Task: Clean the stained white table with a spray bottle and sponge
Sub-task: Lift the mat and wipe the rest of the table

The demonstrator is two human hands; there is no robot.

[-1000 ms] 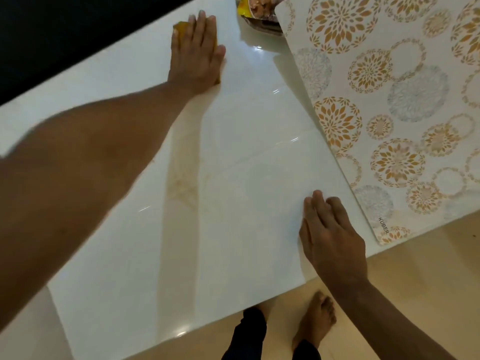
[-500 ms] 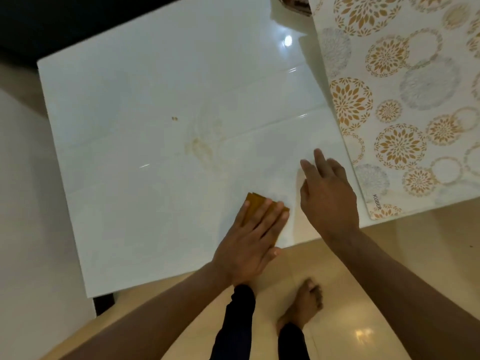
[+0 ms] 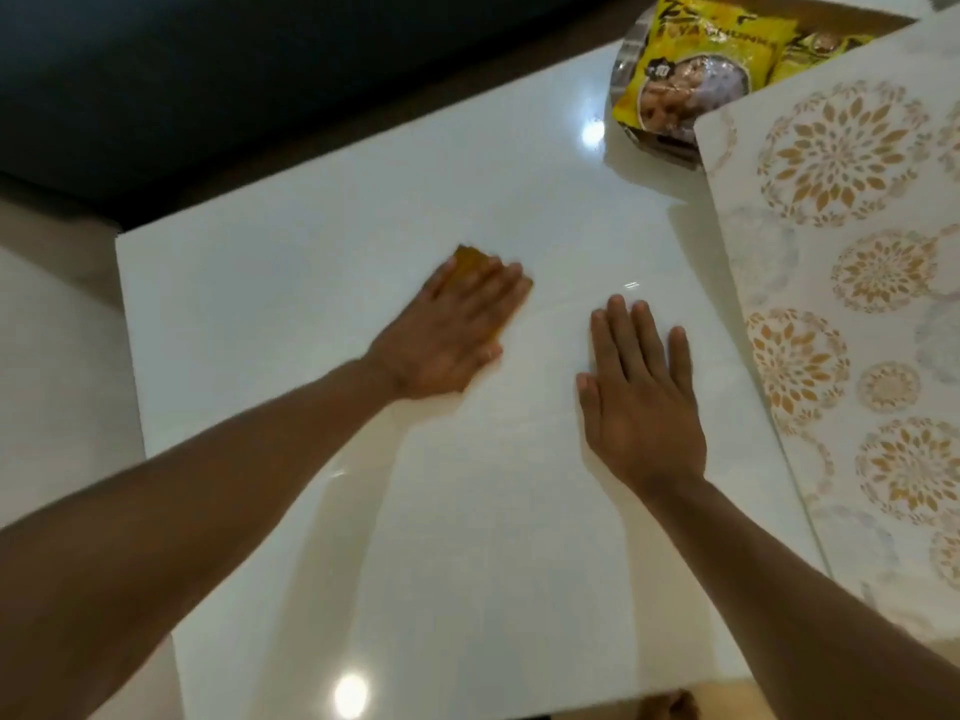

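The glossy white table [image 3: 322, 262] fills most of the view. My left hand [image 3: 452, 330] lies flat near the table's middle and presses down on a yellow-brown sponge [image 3: 470, 259], whose far edge sticks out past my fingertips. My right hand [image 3: 641, 392] rests palm down on the bare tabletop just to the right of it, fingers spread, holding nothing. No stain shows on the visible surface around the hands. No spray bottle is in view.
A floral-patterned mat [image 3: 852, 283] covers the table's right side. A yellow snack packet [image 3: 691, 70] in a clear bag lies at the far right corner. A dark surface [image 3: 208, 85] lies beyond the far edge. Pale floor [image 3: 57, 387] runs along the left.
My left hand has slid the sponge from the near edge up to the table's middle, over where the brown stain was. My right hand now lies flat with spread fingers.
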